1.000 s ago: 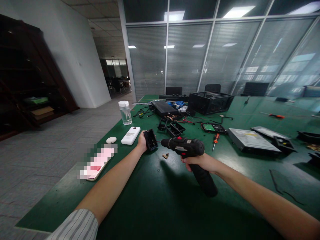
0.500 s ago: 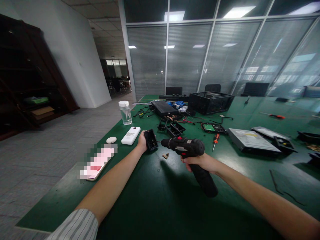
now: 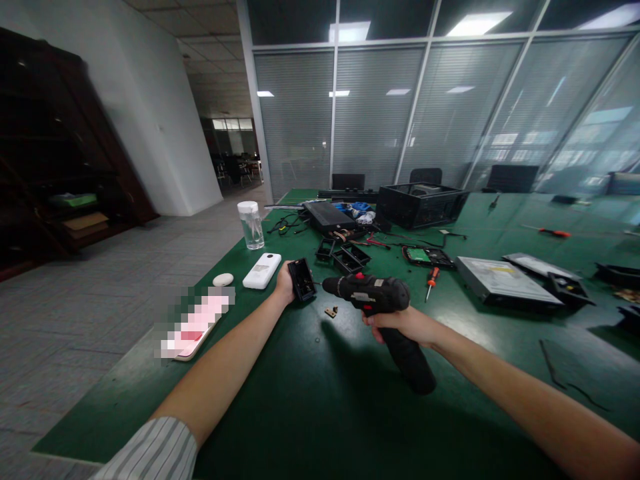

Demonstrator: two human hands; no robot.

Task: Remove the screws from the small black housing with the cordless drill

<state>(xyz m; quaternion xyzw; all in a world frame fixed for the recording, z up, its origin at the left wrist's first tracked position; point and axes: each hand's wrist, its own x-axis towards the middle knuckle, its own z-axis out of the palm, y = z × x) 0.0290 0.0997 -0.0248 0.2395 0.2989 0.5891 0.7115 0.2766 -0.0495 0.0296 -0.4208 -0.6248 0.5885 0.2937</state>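
Observation:
My left hand (image 3: 284,283) is closed around a small black plastic bracket (image 3: 302,279), held upright on the green table (image 3: 320,413). My right hand (image 3: 397,323) grips the handle of a black cordless drill (image 3: 380,301). The drill's bit points left at the bracket's side. A small brass-coloured part (image 3: 331,311) lies on the mat just below the drill's nose.
A white power bank (image 3: 261,271), a white oval object (image 3: 223,279) and a clear water bottle (image 3: 251,225) stand to the left. Black brackets (image 3: 345,255), a circuit board (image 3: 423,256), a red screwdriver (image 3: 431,278), an optical drive (image 3: 505,280) and a black computer case (image 3: 420,204) lie behind.

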